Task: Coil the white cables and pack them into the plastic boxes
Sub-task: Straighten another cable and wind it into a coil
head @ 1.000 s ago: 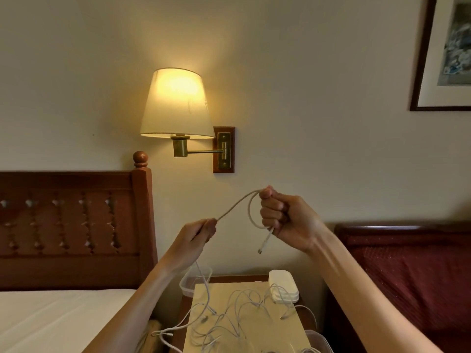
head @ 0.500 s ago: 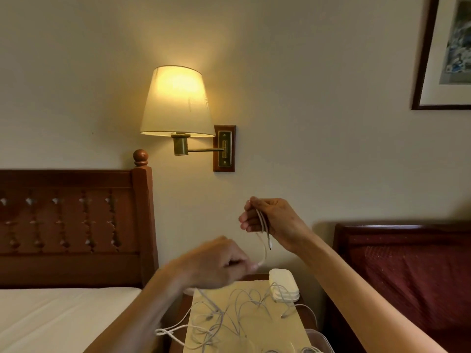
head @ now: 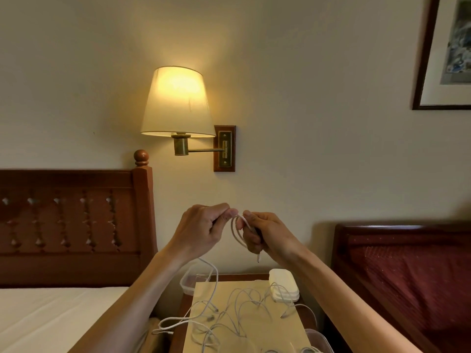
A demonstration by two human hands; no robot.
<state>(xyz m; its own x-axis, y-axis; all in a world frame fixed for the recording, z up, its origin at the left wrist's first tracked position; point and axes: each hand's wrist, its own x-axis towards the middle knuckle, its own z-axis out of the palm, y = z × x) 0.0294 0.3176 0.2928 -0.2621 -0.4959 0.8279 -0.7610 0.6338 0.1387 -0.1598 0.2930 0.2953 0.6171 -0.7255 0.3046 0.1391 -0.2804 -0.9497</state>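
Head view: beside the bed (head: 51, 314), loose cables (head: 237, 312) sprawl over the nightstand (head: 249, 289) between two boxes (head: 190, 281). The left hand (head: 201, 230) has swung back up, pinching the cable (head: 238, 233) against the right hand (head: 267, 235), whose curled fingers grasp the loops; another turn is laid, coiling unfinished.

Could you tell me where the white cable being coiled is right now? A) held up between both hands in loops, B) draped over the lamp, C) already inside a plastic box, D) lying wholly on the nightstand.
A: the left hand and right hand both pinch the white cable in loops in the air, above the nightstand, with its plug end dangling below the right hand.
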